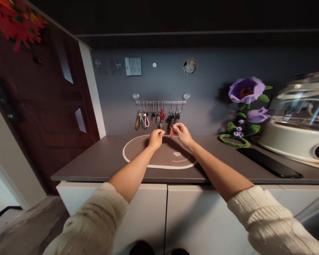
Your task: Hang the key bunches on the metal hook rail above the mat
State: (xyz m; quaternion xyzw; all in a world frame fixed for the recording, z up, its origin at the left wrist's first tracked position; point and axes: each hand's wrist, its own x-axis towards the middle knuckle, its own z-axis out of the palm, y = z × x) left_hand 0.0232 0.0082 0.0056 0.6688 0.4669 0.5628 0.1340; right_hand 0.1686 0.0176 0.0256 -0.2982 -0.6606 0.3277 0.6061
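Observation:
Several bunches of keys hang from a clear hook rail [159, 102] on the grey wall. My right hand [183, 135] is closed, thumb and finger pinching a key ring with a small red tag [171, 132] just below the hanging bunches. My left hand [156, 139] is also pinched shut, its fingertips right under a silver key [161, 125] that hangs below a red key holder [162, 115]. Whether those fingertips grip that key cannot be made out. To the left hang a pink loop strap [146, 121] and a brown key fob [137, 122].
Below my hands lies a brown oval mat [138, 152] with a pale rim on the dark countertop [95, 161]. Purple knitted flowers [246, 91], a black phone [268, 163] and a white appliance [297, 138] are at the right. A dark door [42, 106] stands left.

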